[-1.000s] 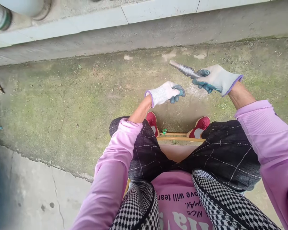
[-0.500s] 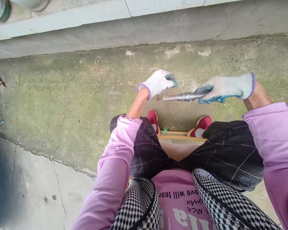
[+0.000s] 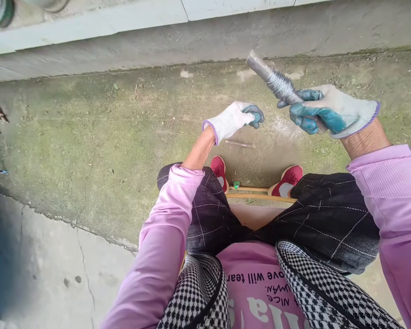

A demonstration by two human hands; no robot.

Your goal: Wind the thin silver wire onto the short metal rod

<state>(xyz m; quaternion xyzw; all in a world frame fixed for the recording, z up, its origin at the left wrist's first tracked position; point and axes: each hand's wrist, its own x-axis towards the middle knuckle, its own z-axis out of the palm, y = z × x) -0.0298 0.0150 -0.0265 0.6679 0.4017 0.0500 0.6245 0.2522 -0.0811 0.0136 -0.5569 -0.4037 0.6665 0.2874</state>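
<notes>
My right hand [image 3: 329, 109], in a white glove with a blue-coated palm, is closed around the lower end of a grey rod wound with silvery thread or wire [image 3: 281, 86]. The rod tilts, its bare end pointing up and to the left. My left hand [image 3: 238, 119], gloved the same way, is a little to the left of the rod and apart from it. Its fingers are curled together; anything pinched in them is too small to make out. Beneath, on the ground, lies a thin stick-like piece [image 3: 239, 143].
Mossy ground [image 3: 89, 119] stretches in front, up to a low concrete step [image 3: 140, 50] with pale tiles. My red shoes [image 3: 287, 180] stand beside yellowish bars [image 3: 260, 196]. A small green scrap [image 3: 236, 184] lies between them. Containers [image 3: 0, 13] are at the upper left.
My right hand has turned, swinging the rod from level to tilted, with its bare end now up and forward. My left hand has shifted slightly to the right.
</notes>
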